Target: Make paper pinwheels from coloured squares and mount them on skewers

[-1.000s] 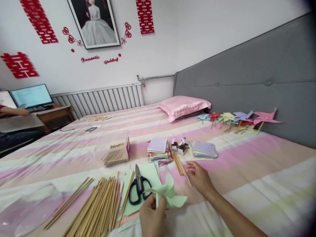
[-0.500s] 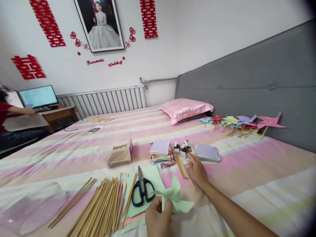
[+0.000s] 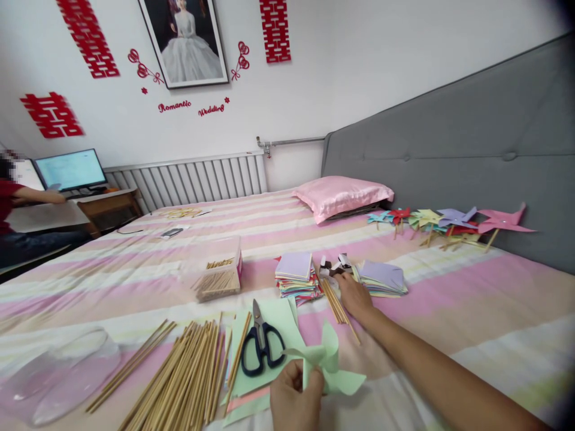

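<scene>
My left hand [image 3: 296, 395] is closed on a pale green paper pinwheel [image 3: 332, 359], its folded blades standing out to the right above the bedspread. Farther off, my right hand [image 3: 357, 296] has its fingers drawn together at some small white and dark boxes [image 3: 344, 261]; what the fingertips hold, if anything, is hidden. Under that wrist lie a few thin wooden sticks [image 3: 335, 299]. Either side of the boxes are stacks of coloured paper squares [image 3: 294, 266] and lilac-topped paper squares [image 3: 381, 275]. Dark-handled scissors [image 3: 260, 341] rest on green paper sheets [image 3: 287, 317], left of the pinwheel.
Many wooden sticks [image 3: 179, 377] lie at the front left, near a clear plastic container [image 3: 67, 377]. A clear box [image 3: 220, 278] holds short sticks. Finished pinwheels [image 3: 456, 218] stand by the grey headboard [image 3: 471, 137], near a pink pillow [image 3: 344, 194]. A person [image 3: 27, 203] sits far left.
My right hand has moved in over the small boxes, and its fingers have drawn together. My left hand still holds the pinwheel, now slightly farther right in view.
</scene>
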